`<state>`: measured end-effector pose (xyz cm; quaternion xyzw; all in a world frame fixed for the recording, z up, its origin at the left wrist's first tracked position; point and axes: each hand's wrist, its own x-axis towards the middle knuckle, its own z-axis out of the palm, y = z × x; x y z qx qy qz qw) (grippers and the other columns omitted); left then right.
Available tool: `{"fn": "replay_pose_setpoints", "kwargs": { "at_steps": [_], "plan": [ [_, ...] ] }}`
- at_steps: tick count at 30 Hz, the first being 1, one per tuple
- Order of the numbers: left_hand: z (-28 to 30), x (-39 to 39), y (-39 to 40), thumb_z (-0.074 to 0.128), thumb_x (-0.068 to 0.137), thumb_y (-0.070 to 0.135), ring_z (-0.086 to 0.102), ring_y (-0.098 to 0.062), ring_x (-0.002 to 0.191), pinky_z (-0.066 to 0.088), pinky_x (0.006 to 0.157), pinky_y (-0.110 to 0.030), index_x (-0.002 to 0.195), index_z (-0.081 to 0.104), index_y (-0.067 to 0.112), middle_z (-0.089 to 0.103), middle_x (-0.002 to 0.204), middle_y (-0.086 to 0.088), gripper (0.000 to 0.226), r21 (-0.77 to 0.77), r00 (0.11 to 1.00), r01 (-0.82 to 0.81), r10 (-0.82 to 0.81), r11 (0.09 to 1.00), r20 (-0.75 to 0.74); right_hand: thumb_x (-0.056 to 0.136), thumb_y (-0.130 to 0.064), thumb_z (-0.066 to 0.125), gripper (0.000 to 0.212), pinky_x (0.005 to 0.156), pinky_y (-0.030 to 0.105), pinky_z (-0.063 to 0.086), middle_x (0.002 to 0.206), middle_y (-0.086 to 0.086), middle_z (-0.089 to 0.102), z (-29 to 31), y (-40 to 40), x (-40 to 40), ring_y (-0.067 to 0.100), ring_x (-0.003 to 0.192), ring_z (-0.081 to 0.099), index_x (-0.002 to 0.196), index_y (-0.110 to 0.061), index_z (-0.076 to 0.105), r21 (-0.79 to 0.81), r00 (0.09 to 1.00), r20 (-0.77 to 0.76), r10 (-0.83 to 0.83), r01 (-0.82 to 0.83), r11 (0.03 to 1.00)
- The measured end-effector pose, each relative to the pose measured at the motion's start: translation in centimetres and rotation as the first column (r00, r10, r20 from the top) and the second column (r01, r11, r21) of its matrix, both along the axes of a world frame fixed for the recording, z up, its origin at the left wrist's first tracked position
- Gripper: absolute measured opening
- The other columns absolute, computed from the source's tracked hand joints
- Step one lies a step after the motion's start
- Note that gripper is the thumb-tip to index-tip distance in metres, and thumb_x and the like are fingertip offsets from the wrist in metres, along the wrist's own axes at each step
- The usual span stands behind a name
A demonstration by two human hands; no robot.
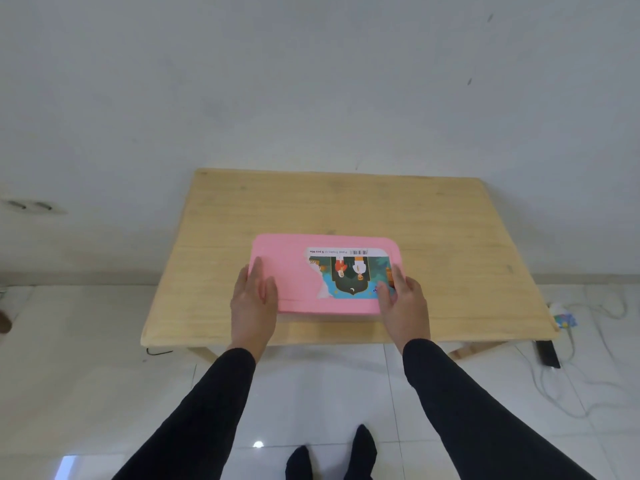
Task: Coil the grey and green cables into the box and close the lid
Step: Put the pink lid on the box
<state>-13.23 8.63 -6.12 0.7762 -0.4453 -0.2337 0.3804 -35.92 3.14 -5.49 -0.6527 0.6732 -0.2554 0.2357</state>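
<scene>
Looks like a plain room in a home: a low wooden table (346, 209) sits mid-frame against a bare white wall (311, 81). Glossy white floor tiles (329, 386) fill the bottom, with loose white cords (568, 393) trailing at lower right.

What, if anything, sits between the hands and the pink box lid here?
Nothing visible. The left hand and right hand both rest directly on the pink lid, one at each near corner. No cables show on the wooden table.

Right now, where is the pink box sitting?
In the head view the pink box, lid on, lies on the wooden table, centred near its front edge, with the left hand and right hand on its near corners.
</scene>
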Motion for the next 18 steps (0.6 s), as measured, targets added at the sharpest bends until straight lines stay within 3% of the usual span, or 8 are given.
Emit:
{"fn": "replay_pose_setpoints", "kwargs": {
  "at_steps": [3, 5, 14, 18],
  "plan": [
    [-0.2, -0.2, 0.4, 0.037, 0.097, 0.036, 0.045, -0.025, 0.126, 0.033, 0.105, -0.034, 0.143, 0.033, 0.028, 0.047, 0.138, -0.009, 0.047, -0.033, 0.995, -0.043, 0.039, 0.999, -0.096, 0.094, -0.027, 0.048, 0.047, 0.085, 0.022, 0.035, 0.105, 0.004, 0.056, -0.3, 0.5, 0.1, 0.017, 0.094, 0.050, 0.139, -0.030, 0.037, 0.065, 0.971, 0.228, -0.069, 0.056, 0.996],
    [-0.2, -0.2, 0.3, 0.037, 0.097, 0.035, 0.047, -0.024, 0.125, 0.034, 0.106, -0.036, 0.142, 0.034, 0.028, 0.050, 0.137, -0.008, 0.046, -0.052, 0.994, -0.054, 0.048, 0.997, -0.094, 0.094, -0.026, 0.048, 0.046, 0.087, 0.020, 0.035, 0.109, 0.003, 0.059, -0.6, 0.5, 0.3, 0.016, 0.096, 0.052, 0.138, -0.031, 0.039, 0.072, 0.949, 0.295, -0.110, 0.092, 0.993],
    [1.1, 0.2, -5.3, 0.037, 0.098, 0.032, 0.052, -0.018, 0.097, 0.040, 0.093, -0.030, 0.142, 0.035, 0.028, 0.058, 0.111, -0.007, 0.044, -0.117, 0.995, -0.076, 0.069, 0.990, -0.068, 0.093, -0.023, 0.047, 0.044, 0.091, 0.020, 0.036, 0.100, -0.002, 0.058, 0.8, -4.8, 0.8, 0.016, 0.094, 0.052, 0.136, -0.029, 0.042, 0.022, 0.931, 0.347, -0.117, 0.117, 0.993],
    [1.5, 0.1, -10.6, 0.036, 0.098, 0.033, 0.052, -0.020, 0.100, 0.037, 0.089, -0.027, 0.142, 0.034, 0.028, 0.058, 0.113, -0.006, 0.045, -0.127, 0.996, -0.071, 0.064, 0.989, -0.058, 0.094, -0.025, 0.046, 0.044, 0.089, 0.019, 0.034, 0.098, -0.005, 0.056, 1.6, -10.0, 0.6, 0.015, 0.093, 0.050, 0.137, -0.030, 0.040, 0.005, 0.932, 0.349, -0.102, 0.107, 0.994]
  ]
}}
